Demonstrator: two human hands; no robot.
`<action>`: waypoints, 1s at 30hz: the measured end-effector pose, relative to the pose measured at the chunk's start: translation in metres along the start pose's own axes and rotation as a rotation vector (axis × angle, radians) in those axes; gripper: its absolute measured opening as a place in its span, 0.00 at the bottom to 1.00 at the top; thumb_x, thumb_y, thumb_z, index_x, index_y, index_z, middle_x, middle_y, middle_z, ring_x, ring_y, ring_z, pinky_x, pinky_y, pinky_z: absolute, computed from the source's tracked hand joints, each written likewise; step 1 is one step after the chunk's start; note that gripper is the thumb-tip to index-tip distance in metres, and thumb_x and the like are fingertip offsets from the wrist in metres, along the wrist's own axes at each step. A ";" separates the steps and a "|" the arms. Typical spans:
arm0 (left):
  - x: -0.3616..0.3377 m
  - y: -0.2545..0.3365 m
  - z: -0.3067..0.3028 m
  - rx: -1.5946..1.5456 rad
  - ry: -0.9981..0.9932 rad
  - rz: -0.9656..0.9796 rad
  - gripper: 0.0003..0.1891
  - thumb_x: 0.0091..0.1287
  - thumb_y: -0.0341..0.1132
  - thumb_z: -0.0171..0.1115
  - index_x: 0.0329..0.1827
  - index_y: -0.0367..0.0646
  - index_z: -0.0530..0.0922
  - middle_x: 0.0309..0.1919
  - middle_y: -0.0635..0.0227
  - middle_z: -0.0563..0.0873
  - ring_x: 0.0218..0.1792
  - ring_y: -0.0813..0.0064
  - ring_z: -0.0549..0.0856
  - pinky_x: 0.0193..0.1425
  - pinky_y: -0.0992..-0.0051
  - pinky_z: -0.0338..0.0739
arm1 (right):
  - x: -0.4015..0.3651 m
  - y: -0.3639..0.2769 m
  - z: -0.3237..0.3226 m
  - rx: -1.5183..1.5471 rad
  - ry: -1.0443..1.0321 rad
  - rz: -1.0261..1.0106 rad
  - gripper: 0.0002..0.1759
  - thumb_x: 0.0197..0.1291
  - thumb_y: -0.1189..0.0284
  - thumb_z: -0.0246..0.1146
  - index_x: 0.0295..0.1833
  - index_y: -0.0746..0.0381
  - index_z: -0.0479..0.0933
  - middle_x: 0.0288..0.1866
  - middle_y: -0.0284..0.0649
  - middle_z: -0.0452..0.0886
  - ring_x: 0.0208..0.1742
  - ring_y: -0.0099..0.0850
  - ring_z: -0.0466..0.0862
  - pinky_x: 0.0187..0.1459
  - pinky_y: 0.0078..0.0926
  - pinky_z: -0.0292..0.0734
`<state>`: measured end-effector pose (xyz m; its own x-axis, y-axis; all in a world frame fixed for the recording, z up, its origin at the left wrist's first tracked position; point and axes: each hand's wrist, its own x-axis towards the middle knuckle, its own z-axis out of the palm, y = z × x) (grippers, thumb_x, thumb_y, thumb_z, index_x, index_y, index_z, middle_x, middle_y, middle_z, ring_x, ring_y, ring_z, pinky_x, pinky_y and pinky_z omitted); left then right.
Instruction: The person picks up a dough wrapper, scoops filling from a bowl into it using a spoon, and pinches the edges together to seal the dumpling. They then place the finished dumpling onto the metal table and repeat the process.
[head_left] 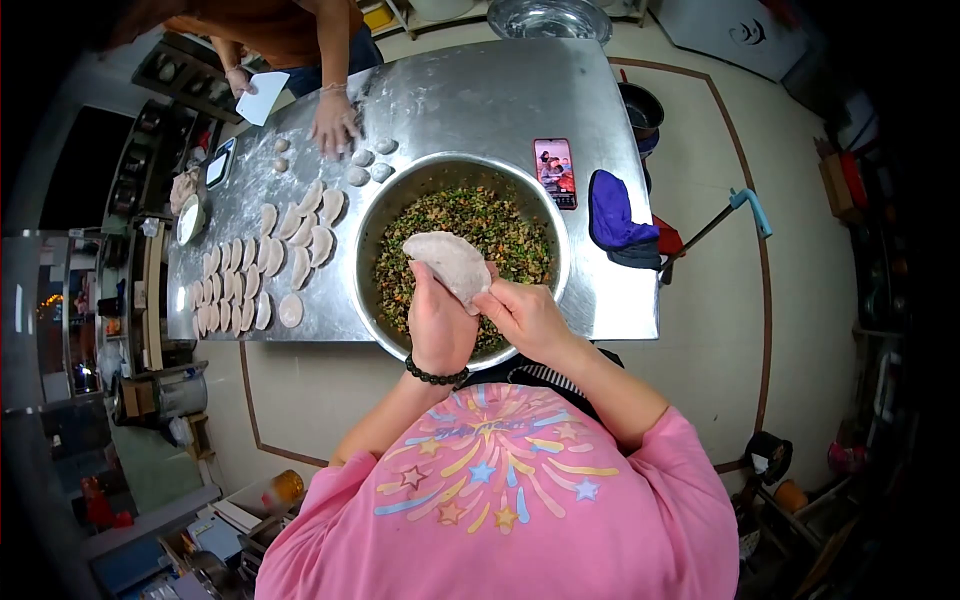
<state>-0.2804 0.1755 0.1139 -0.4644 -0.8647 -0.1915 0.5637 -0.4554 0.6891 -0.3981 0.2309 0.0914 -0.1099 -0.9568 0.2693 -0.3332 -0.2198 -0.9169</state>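
Both my hands hold one large half-moon dumpling (446, 262) over a wide steel bowl (362, 250). My left hand (440, 325), with a dark bead bracelet at its wrist, supports the dumpling from below. At the dumpling's lower right edge, the fingers of my right hand (520, 312) pinch the dough. Chopped green and brown filling (505, 225) lies in the bowl. To the left, several folded dumplings (240, 270) rest in rows on the metal table, with a flat round wrapper (291, 310) near the front edge.
Across the metal table (470, 100), another person's hand (335, 122) presses near several dough balls (372, 165); their other hand holds a white scraper (262, 98). A phone (555, 172) and a purple cloth (622, 215) lie right of the bowl. A white bowl (190, 220) stands far left.
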 end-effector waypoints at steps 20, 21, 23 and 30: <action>-0.003 -0.017 0.005 0.151 0.065 -0.116 0.22 0.74 0.46 0.34 0.59 0.39 0.65 0.51 0.64 0.76 0.53 0.72 0.75 0.59 0.70 0.67 | 0.001 0.006 -0.037 -0.182 0.028 -0.096 0.12 0.59 0.67 0.59 0.29 0.62 0.69 0.21 0.45 0.74 0.24 0.44 0.77 0.25 0.39 0.69; -0.003 -0.017 0.006 0.164 0.066 -0.128 0.22 0.74 0.46 0.35 0.59 0.39 0.66 0.51 0.65 0.76 0.53 0.73 0.75 0.60 0.71 0.67 | 0.001 0.007 -0.040 -0.169 0.008 -0.122 0.12 0.59 0.67 0.59 0.28 0.62 0.69 0.20 0.45 0.74 0.24 0.44 0.77 0.25 0.39 0.69; -0.003 -0.017 0.007 0.174 0.074 -0.134 0.22 0.75 0.45 0.35 0.59 0.38 0.66 0.52 0.65 0.76 0.53 0.74 0.75 0.60 0.71 0.67 | 0.003 0.008 -0.046 -0.153 -0.019 -0.152 0.12 0.60 0.66 0.59 0.28 0.62 0.69 0.20 0.46 0.73 0.24 0.44 0.77 0.25 0.40 0.69; -0.008 -0.015 -0.012 0.326 -0.004 -0.210 0.20 0.75 0.42 0.37 0.59 0.36 0.66 0.53 0.66 0.75 0.53 0.77 0.74 0.60 0.74 0.66 | 0.009 0.010 -0.050 -0.069 -0.127 -0.090 0.13 0.60 0.68 0.57 0.28 0.64 0.70 0.20 0.46 0.72 0.24 0.45 0.76 0.25 0.37 0.68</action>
<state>-0.2772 0.1870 0.0967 -0.5499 -0.7587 -0.3493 0.2096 -0.5302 0.8215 -0.4492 0.2297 0.0994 0.0408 -0.9511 0.3062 -0.4006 -0.2963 -0.8670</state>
